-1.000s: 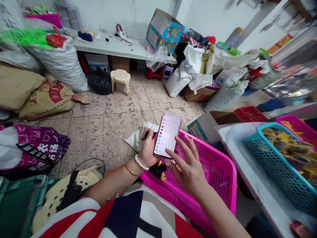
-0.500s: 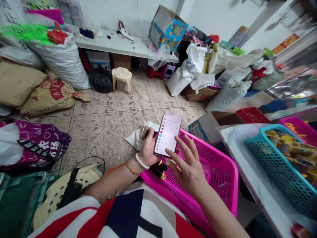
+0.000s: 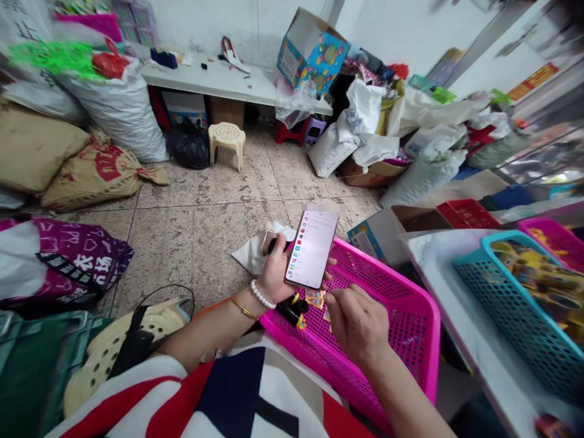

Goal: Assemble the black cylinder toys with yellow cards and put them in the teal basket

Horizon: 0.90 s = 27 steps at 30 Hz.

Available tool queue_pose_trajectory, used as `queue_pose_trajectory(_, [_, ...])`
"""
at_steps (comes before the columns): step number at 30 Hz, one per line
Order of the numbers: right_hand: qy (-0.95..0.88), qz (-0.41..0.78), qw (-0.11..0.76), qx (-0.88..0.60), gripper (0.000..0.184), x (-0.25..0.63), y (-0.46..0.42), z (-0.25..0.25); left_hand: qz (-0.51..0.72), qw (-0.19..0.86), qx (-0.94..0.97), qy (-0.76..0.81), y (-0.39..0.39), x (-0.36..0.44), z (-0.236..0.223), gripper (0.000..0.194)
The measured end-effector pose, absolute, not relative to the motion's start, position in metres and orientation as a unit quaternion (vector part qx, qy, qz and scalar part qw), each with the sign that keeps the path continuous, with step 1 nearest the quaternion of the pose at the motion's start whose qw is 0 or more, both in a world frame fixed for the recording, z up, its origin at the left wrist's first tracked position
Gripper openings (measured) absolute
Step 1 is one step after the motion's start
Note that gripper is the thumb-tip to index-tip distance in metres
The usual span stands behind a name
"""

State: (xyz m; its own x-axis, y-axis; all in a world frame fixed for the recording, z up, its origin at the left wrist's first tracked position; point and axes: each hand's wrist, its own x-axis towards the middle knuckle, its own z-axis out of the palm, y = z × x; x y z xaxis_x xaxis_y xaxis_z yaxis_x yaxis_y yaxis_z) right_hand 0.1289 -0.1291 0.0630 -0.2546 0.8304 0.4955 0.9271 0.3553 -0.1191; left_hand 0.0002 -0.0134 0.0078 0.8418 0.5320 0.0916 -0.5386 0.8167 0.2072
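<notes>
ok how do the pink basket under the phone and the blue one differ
The pink basket sits below the phone; the blue basket stands on the white table. The pink basket shows few items; the blue basket holds many yellowish pieces. Both have perforated sides.

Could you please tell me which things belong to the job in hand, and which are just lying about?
Job in hand:
phone, held in the left hand
perhaps the pink basket below it

Apparently lying about:
cream stool beside black bag
purple bag
</notes>
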Motion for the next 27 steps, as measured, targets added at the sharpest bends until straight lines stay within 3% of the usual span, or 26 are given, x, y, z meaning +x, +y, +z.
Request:
queue_pose_trajectory(4, [-0.773, -0.101, 0.247, -0.576, 0.023, 0.13, -0.131, 0.06, 0.285, 0.951, 0.119, -0.018, -0.014, 0.0, 0.006, 0.086])
queue_pose_trajectory(10, [-0.768, -0.098, 0.245, -0.584, 0.011, 0.135, -0.126, 0.058, 0.295, 0.948, 0.124, -0.001, -0.015, 0.003, 0.004, 0.086])
queue_pose_trajectory(18, [-0.756, -0.111, 0.209, -0.61, 0.036, 0.138, -0.126, 0.05, 0.291, 0.946, 0.134, 0.039, -0.018, 0.004, 0.007, 0.088])
queue_pose_trajectory(27, [-0.721, -0.116, 0.14, -0.669, 0.047, 0.145, -0.116, 0.061, 0.283, 0.949, 0.123, 0.068, -0.019, 0.006, -0.002, 0.079])
